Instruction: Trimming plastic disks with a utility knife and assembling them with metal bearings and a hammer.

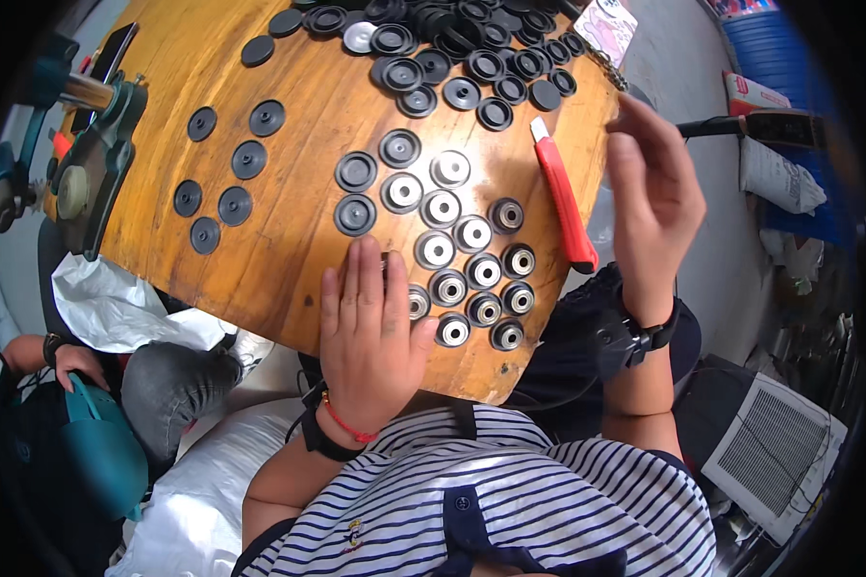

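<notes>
My left hand (366, 322) lies flat at the near edge of the wooden table, fingers stretched out. It partly covers black discs with metal rings, one peeking out between its fingers. To its right sit several black round caps with shiny metal rings (473, 234) in loose rows. Just beyond the fingertips are plain black discs (355, 213). Past the table's right edge hovers my right hand (656, 197), fingers loosely bent, thumb apart, nothing visible in it. A red utility knife (564, 204) with its blade out lies between that hand and the caps.
A heap of black caps (452, 38) covers the far side of the table (298, 260). Several flat black discs (248, 160) lie spread at left, near a dark green metal press (91, 173). At lower left, another person's hand (79, 365) touches a teal plastic object (106, 438).
</notes>
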Demonstrator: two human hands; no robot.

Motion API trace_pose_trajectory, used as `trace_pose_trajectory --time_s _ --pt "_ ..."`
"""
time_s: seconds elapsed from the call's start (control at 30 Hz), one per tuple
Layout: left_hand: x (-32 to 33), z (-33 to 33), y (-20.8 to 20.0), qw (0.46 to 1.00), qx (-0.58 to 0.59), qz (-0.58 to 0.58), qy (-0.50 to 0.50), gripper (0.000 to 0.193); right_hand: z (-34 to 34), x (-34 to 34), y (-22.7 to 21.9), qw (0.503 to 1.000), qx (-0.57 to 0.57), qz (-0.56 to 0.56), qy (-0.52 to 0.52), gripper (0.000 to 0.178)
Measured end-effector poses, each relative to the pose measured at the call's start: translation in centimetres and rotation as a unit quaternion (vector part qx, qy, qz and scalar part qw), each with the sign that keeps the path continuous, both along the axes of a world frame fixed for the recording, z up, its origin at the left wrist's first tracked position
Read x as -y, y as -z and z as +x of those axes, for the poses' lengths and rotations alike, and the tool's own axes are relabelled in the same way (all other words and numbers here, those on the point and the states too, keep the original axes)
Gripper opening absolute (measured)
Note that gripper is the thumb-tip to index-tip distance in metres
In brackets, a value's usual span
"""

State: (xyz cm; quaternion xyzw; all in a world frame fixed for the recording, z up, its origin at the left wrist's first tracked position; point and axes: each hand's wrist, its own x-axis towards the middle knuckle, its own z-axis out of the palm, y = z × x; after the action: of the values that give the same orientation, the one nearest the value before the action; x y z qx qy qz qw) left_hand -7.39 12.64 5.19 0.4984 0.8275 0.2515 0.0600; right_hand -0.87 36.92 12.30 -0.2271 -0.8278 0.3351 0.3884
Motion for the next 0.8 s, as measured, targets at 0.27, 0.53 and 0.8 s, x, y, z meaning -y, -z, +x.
trace_pose_trajectory --time_s 0.27,0.53,0.8 --pt "0.8 0.8 0.5 0.988 -0.07 0.133 -0.017 0.033 13.6 -3.6 19.4 0.765 -0.132 -0.552 0.303 0.019" --pt "0.9 1.6 1.9 0.981 -0.076 0.167 -0.068 0.026 11.9 6.9 44.5 0.895 0.273 -0.353 -0.011 0.021" --pt "1.3 1.5 1.0 0.987 -0.065 0.128 -0.072 0.023 18.8 18.1 42.8 0.855 0.147 -0.481 -0.127 0.021"
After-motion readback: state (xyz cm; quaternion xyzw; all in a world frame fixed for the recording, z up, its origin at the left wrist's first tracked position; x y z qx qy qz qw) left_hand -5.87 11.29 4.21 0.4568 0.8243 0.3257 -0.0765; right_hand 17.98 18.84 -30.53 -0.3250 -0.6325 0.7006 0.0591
